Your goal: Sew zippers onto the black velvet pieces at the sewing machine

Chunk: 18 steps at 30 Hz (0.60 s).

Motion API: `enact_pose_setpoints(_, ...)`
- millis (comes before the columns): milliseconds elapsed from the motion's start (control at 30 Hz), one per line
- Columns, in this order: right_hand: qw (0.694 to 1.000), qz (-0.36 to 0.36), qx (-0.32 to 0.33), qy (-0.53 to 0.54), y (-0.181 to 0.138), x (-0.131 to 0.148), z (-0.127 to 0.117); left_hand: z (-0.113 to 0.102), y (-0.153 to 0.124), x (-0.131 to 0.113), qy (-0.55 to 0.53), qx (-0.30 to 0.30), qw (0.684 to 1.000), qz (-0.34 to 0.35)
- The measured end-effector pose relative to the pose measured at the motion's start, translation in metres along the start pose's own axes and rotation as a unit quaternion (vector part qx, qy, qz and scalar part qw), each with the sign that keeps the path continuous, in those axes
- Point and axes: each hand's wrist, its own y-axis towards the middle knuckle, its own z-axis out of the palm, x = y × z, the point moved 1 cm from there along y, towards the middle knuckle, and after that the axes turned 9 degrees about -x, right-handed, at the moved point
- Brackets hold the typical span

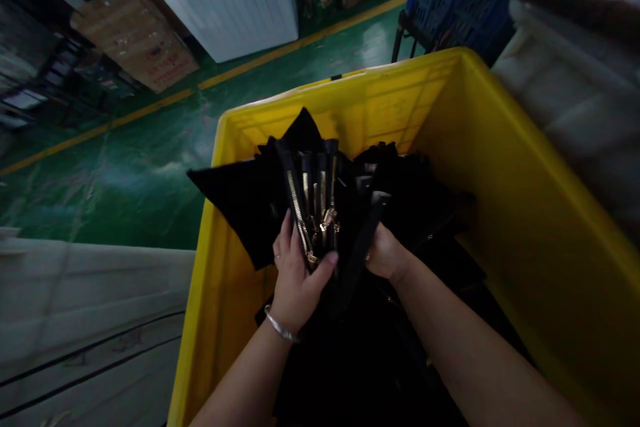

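My left hand (297,273) is closed around a bundle of black zippers (314,193) with gold-coloured metal teeth and pulls. Its thumb presses over the near end of the bundle. Just to the right, my right hand (385,253) is curled round a strip of dark fabric (361,250), which hides most of its fingers. Black cloth pieces (240,203) spread out behind and to the left of the zippers, one corner jutting over the rim. Both hands are inside a large yellow bin (200,320), above a dark heap of black fabric (360,367).
Blue plastic crates (450,0) stand behind the bin at the right, near stacked pale material (575,73). A white panelled block (235,0) and cardboard boxes (145,40) are across the green floor (150,140). A pale surface (90,320) borders the bin's left side.
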Motion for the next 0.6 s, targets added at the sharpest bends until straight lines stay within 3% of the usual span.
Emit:
enact_pose_setpoints(100,0.993,-0.081,-0.086,0.015,-0.028,0.041,-0.033,0.008,0.019,-0.070,0.055,0.032,0.997,0.035)
enact_pose_setpoints(200,0.956,-0.160,-0.245,0.005,-0.035,0.059,-0.087,0.066,0.047,-0.093,0.036,0.100,0.994,0.022)
enact_pose_setpoints(300,0.893,-0.209,-0.397,-0.019,-0.040,0.037,-0.142,0.139,0.067,-0.072,0.083,0.198,0.976,-0.032)
enact_pose_setpoints(367,0.856,-0.228,-0.463,-0.035,-0.044,0.009,-0.171,0.172,0.074,-0.052,0.110,0.178,0.977,-0.027)
enact_pose_setpoints(467,0.828,-0.254,-0.495,-0.075,-0.037,-0.016,-0.198,0.192,0.081,-0.025,0.108,0.127,0.985,-0.049)
enact_pose_setpoints(600,0.842,-0.289,-0.432,-0.146,0.011,0.009,-0.207,0.198,0.091,0.004,0.071,0.113,0.989,-0.070)
